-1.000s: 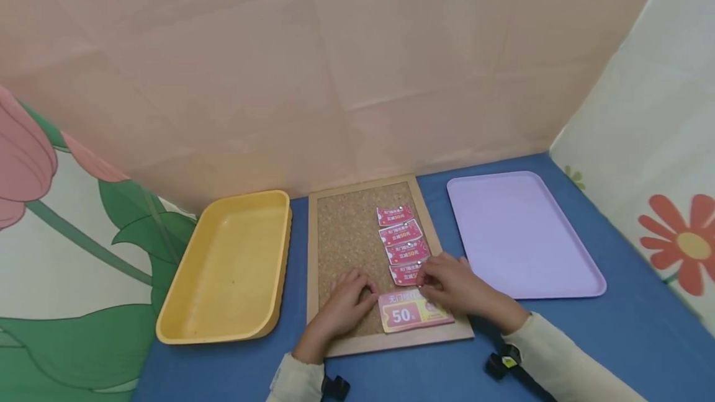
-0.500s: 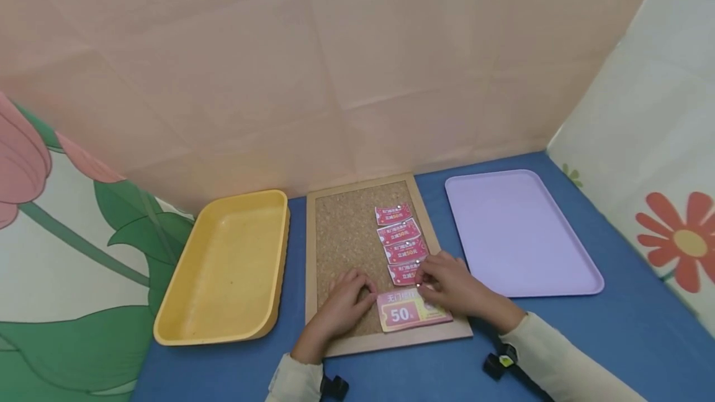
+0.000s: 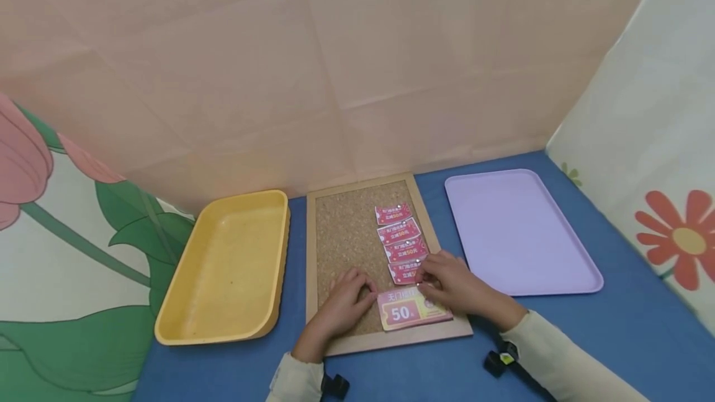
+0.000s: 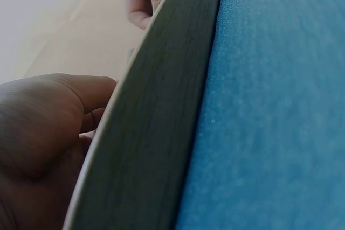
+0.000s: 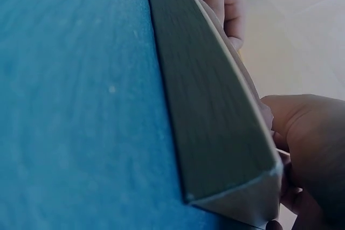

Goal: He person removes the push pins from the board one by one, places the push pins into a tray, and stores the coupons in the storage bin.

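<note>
Pinching a pin (image 3: 418, 285) at the top edge of the coupon (image 3: 410, 312), my right hand (image 3: 455, 282) seems to fasten it low on the corkboard (image 3: 346, 228); whether my left hand (image 3: 347, 304), curled beside its corner, grips it, I can't tell.

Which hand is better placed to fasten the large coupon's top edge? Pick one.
The right hand, I'd judge: its fingertips are at the top edge of the large coupon, beside the lowest small coupon. The left hand is by the coupon's left side, probably better placed to steady it.
</note>
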The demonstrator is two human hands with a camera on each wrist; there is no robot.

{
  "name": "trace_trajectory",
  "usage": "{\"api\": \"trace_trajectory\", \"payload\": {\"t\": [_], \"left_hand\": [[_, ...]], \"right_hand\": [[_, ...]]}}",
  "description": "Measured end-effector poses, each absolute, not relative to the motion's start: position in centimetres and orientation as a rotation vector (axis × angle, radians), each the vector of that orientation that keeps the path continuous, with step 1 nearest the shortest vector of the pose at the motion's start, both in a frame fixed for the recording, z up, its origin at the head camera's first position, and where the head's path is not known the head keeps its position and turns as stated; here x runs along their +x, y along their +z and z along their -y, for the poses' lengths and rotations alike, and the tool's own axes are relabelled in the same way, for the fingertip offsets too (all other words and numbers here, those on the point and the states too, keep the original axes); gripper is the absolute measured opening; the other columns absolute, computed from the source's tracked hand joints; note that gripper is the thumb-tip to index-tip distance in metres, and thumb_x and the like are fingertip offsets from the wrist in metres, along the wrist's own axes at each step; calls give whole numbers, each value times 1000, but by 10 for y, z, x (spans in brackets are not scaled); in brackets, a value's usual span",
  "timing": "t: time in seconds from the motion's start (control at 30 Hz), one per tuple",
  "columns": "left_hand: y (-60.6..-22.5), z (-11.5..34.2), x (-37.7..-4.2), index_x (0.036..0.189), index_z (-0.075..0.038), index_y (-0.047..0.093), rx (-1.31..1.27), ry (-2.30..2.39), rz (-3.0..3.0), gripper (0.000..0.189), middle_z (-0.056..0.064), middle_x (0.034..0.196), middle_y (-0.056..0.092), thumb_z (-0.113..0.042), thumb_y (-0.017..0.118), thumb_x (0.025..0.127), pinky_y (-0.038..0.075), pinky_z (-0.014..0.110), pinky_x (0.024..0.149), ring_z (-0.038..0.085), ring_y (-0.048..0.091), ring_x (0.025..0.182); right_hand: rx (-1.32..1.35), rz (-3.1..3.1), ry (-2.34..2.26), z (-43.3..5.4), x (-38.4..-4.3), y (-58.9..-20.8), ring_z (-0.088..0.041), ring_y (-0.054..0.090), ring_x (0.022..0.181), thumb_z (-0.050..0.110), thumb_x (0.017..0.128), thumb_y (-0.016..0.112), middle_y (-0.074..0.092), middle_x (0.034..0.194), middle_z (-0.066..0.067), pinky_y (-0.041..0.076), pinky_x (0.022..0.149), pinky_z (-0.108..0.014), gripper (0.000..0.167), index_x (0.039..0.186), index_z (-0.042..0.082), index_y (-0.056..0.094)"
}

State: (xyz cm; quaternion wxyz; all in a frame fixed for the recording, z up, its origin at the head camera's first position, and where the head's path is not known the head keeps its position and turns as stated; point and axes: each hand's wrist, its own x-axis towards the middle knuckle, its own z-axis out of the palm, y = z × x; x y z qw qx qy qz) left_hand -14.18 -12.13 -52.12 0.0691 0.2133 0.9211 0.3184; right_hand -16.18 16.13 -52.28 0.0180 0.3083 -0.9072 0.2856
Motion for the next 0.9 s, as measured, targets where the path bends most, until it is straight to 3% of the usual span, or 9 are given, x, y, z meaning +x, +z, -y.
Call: {"api": "trace_trajectory", "payload": {"t": [0.9], "left_hand": [[-524, 122, -142, 94, -29, 59, 656, 965, -2773, 5, -14, 98, 49, -33, 58, 98, 29, 38, 86, 9, 43, 99]], "right_hand": [[991, 2757, 885, -163, -164, -529, -6, 42, 86, 29, 87, 74, 51, 85, 22, 34, 73, -33, 15, 92, 32, 60]]}}
